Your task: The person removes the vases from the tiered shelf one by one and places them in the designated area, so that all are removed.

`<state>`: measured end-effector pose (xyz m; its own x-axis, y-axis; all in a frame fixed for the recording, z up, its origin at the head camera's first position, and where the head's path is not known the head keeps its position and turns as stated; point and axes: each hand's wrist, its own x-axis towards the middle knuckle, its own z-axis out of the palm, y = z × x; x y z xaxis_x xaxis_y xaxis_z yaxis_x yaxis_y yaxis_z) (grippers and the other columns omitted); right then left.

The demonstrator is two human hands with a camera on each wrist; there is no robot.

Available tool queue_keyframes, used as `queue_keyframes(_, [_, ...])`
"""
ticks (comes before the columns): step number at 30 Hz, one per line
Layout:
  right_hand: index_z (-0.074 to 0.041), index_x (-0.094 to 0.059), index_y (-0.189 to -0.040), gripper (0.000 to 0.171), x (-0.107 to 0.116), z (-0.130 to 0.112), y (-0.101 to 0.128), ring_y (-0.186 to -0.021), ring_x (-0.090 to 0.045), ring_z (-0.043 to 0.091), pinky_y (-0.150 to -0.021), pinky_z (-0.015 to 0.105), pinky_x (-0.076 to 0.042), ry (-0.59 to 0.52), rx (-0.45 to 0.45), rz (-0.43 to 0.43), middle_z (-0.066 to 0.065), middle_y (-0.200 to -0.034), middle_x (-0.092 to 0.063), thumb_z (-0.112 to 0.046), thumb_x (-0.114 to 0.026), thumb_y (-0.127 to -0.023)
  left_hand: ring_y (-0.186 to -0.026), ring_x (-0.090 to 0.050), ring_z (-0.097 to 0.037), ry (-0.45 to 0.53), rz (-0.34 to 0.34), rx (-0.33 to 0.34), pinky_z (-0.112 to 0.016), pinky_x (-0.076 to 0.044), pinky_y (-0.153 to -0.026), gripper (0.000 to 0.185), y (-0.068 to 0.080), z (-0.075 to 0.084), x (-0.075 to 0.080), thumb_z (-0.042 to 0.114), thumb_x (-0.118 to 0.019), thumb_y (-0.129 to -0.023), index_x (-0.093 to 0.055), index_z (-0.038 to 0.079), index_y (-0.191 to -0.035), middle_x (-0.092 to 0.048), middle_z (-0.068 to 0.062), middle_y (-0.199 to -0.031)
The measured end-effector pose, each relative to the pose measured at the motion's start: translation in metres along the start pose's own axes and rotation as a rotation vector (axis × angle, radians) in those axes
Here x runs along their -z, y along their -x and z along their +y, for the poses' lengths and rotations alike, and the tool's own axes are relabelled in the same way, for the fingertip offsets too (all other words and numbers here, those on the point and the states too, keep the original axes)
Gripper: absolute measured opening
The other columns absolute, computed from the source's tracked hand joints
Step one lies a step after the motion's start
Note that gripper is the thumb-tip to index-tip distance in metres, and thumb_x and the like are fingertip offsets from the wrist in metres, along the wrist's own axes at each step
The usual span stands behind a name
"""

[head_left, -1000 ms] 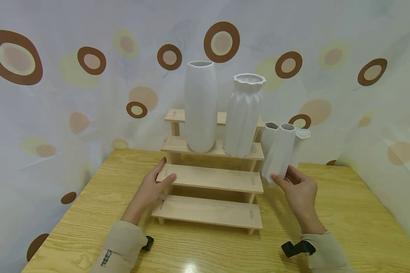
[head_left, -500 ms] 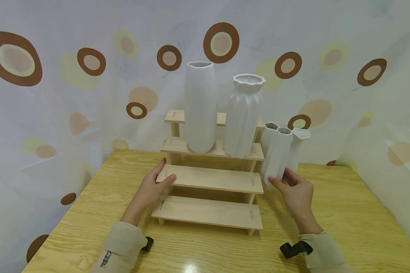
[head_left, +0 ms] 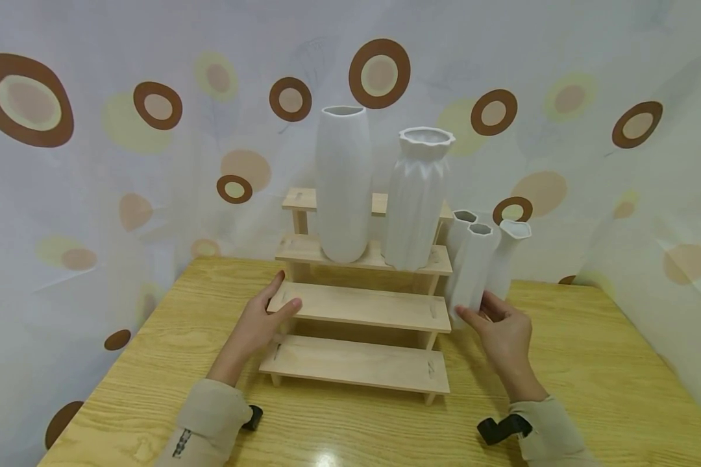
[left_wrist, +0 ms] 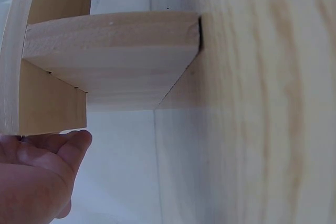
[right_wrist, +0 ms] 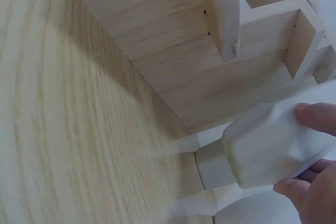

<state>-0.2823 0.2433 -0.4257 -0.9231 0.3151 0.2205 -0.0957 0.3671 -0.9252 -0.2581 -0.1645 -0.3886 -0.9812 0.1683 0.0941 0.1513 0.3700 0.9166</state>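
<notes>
My right hand [head_left: 505, 334] pinches a slim white vase [head_left: 470, 269] low on its body, thumb on the near side, just right of a stepped wooden stand [head_left: 356, 363]. In the right wrist view the faceted base of this vase [right_wrist: 278, 142] is off the tabletop, beside the stand's side. On the left, my left hand [head_left: 257, 324] grips the end of the stand's second step from the bottom, thumb on top; the left wrist view shows curled fingers [left_wrist: 68, 153] against the wood. A tall smooth vase [head_left: 343, 188] and a pleated vase [head_left: 416, 201] stand upright on the third step.
Behind the held vase stand two more white vases: one mostly hidden [head_left: 463, 224], and one with a flared mouth [head_left: 502, 259]. The wooden table [head_left: 590, 363] meets a patterned wall covering [head_left: 210, 117] at the back and sides.
My right hand has moved a little left and toward me with the slim vase, uncovering more of the flared vase behind it. My left hand and the stand have stayed put.
</notes>
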Motion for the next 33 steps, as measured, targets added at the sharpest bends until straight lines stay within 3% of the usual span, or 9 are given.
queue_keyframes(7, [-0.002, -0.067, -0.127, 0.055, -0.004, 0.005, 0.000, -0.097, -0.063, 0.001, -0.077, 0.010, -0.049, -0.025, 0.012, 0.022, 0.016, -0.119, -0.067, -0.020, -0.087, -0.078, -0.149, -0.007, -0.032, 0.015, 0.003, -0.002, -0.053, -0.019, -0.116, 0.080, -0.002, -0.006, 0.000, 0.037, -0.060, -0.100, -0.014, 0.007, -0.158, -0.012, -0.008, -0.163])
queue_keyframes(15, [-0.002, -0.066, -0.128, 0.056, -0.008, 0.011, 0.000, -0.099, -0.063, 0.003, -0.076, 0.009, -0.049, -0.004, 0.008, 0.028, 0.015, -0.119, -0.067, -0.020, -0.086, -0.079, -0.148, -0.008, -0.033, -0.006, -0.003, -0.003, -0.053, -0.020, -0.115, 0.077, -0.001, -0.001, 0.001, 0.032, -0.059, -0.101, -0.014, 0.004, -0.158, -0.012, -0.011, -0.163])
queue_keyframes(23, [-0.003, -0.066, -0.128, 0.056, -0.009, 0.014, -0.001, -0.103, -0.063, 0.005, -0.078, 0.010, -0.049, -0.019, 0.000, 0.039, 0.015, -0.120, -0.067, -0.018, -0.086, -0.079, -0.149, -0.007, -0.027, -0.015, 0.020, -0.024, -0.053, -0.018, -0.116, 0.083, -0.016, -0.034, -0.002, 0.047, -0.059, -0.098, -0.014, 0.015, -0.159, -0.012, -0.002, -0.163])
queue_keyframes(33, [-0.003, -0.065, -0.129, 0.056, -0.011, 0.018, 0.000, -0.103, -0.063, 0.007, -0.077, 0.010, -0.049, -0.031, -0.015, 0.020, 0.015, -0.121, -0.066, -0.020, -0.086, -0.080, -0.149, -0.008, -0.025, -0.017, 0.031, -0.038, -0.051, -0.017, -0.117, 0.086, -0.016, -0.038, -0.002, 0.052, -0.060, -0.096, -0.015, 0.013, -0.159, -0.014, -0.001, -0.163])
